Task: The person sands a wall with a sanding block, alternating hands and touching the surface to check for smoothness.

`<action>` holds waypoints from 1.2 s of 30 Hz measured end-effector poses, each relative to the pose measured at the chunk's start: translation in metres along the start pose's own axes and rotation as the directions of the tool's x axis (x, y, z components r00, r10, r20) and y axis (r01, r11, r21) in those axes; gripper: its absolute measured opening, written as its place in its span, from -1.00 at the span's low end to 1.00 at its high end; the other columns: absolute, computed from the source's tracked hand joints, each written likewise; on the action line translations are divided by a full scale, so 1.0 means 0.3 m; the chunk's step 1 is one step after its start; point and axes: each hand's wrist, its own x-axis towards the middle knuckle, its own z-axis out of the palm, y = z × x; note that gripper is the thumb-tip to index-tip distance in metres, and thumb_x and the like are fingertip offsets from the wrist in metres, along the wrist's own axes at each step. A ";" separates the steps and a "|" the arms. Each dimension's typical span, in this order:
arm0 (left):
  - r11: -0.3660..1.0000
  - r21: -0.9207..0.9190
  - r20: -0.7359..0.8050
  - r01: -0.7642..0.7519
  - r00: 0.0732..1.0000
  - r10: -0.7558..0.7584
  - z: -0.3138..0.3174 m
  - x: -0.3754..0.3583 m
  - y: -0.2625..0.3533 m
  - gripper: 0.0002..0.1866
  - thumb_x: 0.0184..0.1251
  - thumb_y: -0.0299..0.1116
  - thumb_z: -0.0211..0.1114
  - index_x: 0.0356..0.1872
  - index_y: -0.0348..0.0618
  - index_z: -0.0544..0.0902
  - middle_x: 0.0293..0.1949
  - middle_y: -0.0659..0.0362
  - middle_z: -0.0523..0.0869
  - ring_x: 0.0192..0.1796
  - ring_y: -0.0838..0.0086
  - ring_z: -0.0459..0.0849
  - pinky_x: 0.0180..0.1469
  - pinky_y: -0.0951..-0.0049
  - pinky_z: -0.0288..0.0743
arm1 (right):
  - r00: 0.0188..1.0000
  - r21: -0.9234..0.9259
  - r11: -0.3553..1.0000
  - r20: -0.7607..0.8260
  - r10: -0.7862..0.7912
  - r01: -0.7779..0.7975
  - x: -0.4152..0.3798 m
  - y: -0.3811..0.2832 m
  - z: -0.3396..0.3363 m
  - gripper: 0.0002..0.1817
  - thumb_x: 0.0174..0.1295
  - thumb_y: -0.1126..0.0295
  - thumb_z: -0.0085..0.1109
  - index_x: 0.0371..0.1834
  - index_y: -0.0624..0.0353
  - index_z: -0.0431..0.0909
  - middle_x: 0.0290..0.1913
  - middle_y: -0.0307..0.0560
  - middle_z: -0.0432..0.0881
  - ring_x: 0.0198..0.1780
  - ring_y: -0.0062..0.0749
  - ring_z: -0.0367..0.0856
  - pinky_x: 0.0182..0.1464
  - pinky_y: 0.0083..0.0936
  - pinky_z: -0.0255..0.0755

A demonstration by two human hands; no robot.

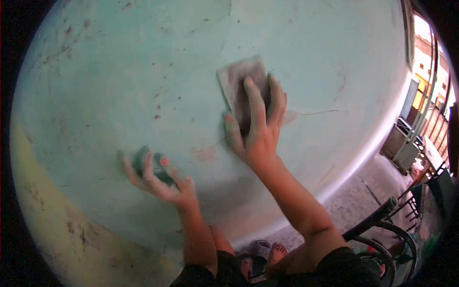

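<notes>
My right hand [261,130] presses a worn, brownish-grey sheet of sandpaper [237,79] flat against a pale green painted wall [129,62]. Its fingers spread over the sheet, the thumb along the left edge. The sheet's upper end sticks out beyond the fingertips. Lower and to the left, my left hand [165,186] is held close to the wall, fingers apart and curled, with nothing in it. A pale dusting covers the fingers of both hands. Right of the sandpaper, a thin crack [318,113] runs across the wall; dark specks and scuffs mark the paint.
A yellowish, stained band [71,229] borders the wall at lower left. At lower right stands a chair with dark curved tubing [373,219]. Bare feet [277,252] show on the floor below. A barred opening [437,124] lets in light at far right.
</notes>
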 end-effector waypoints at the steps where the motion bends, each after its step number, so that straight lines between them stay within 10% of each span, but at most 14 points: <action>1: 0.999 0.042 -0.047 0.029 0.999 -0.027 0.013 -0.010 -0.008 -0.65 0.50 -0.25 0.04 0.08 -0.32 0.53 0.24 -0.22 0.46 0.38 -0.14 0.32 0.32 -0.15 0.20 | 1.000 -0.021 1.000 0.005 -0.014 0.014 0.045 0.004 0.012 -0.29 0.15 0.32 0.33 0.39 0.23 0.32 0.41 0.46 0.13 0.42 0.31 0.16 0.41 0.09 0.06; 15: 0.996 -0.088 0.034 0.034 0.999 -0.032 0.000 0.005 0.014 -0.59 0.52 -0.11 -0.04 0.03 -0.26 0.56 0.30 -0.28 0.37 0.37 -0.10 0.32 0.36 -0.19 0.14 | 0.952 0.059 0.992 -0.280 0.127 -0.115 0.275 0.050 0.048 -0.29 0.18 0.39 0.24 0.43 0.19 0.22 0.37 0.47 0.16 0.38 0.36 0.16 0.40 0.07 0.09; 36: 0.960 -0.264 -0.038 0.091 0.994 -0.105 0.028 -0.006 0.009 -0.60 0.55 -0.13 -0.04 0.07 -0.32 0.41 0.24 -0.24 0.43 0.31 -0.03 0.38 0.33 -0.07 0.25 | 0.977 -0.035 0.995 -0.197 0.084 -0.092 0.017 0.029 0.054 -0.23 0.22 0.29 0.17 0.47 0.33 0.11 0.38 0.46 0.21 0.39 0.29 0.19 0.43 0.14 -0.01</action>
